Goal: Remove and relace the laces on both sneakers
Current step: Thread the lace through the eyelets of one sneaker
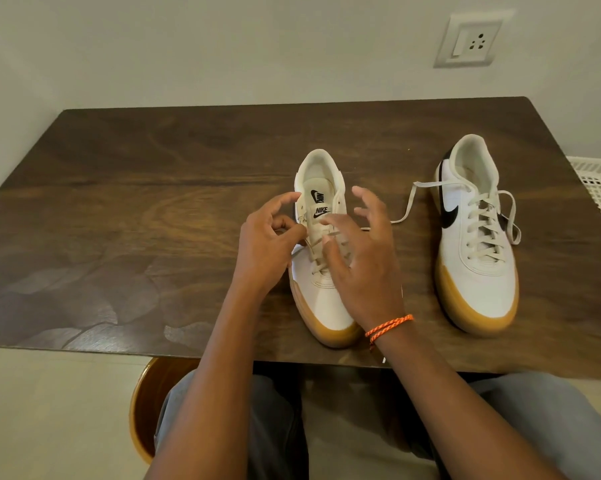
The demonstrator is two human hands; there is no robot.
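Note:
Two white sneakers with gum soles stand on the dark wooden table, toes towards me. Both my hands work over the middle sneaker. My left hand has curled fingers, and its thumb and a finger pinch the cream lace at the left eyelets. Thumb and forefinger of my right hand close on a lace strand over the tongue, while its other fingers are spread. The right sneaker is laced, and its untied ends trail loose on the table.
A white perforated basket sits past the table's right edge. A wall socket is on the wall behind. A round wooden stool stands under the table's front edge beside my knees.

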